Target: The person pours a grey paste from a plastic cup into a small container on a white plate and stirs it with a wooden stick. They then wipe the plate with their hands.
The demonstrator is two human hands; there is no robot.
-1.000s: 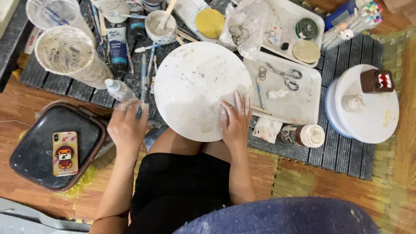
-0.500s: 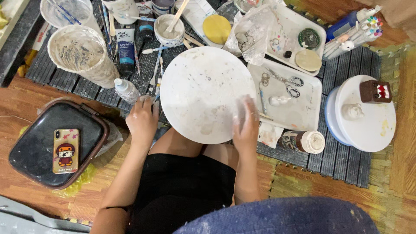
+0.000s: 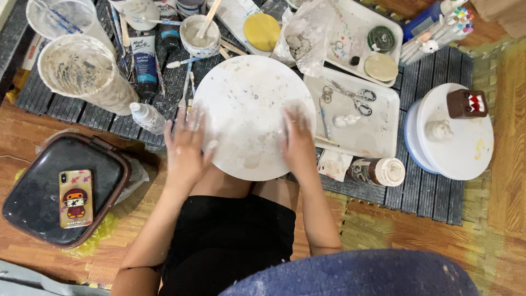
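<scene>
Fingers of both hands lay flat and spread on the round white board (image 3: 249,109), gripping nothing. The left hand (image 3: 186,145) rested at the board's left rim, palm down, fingertips pointing away from the body; the right hand (image 3: 298,143) pressed on the lower right part of the disc, its wrist bent back over the knee. The board itself sat on the dark slatted mat (image 3: 433,192) in front of the person, its near edge overhanging the lap. Judging by the pose, the step in hand was steadying or shifting the board, and any next move would call for even pressure from both palms so it does not tip off the knees. Both hands looked dusted white, though blur made that hard to confirm. A small squeeze bottle (image 3: 147,117) lay just beside the left hand.
</scene>
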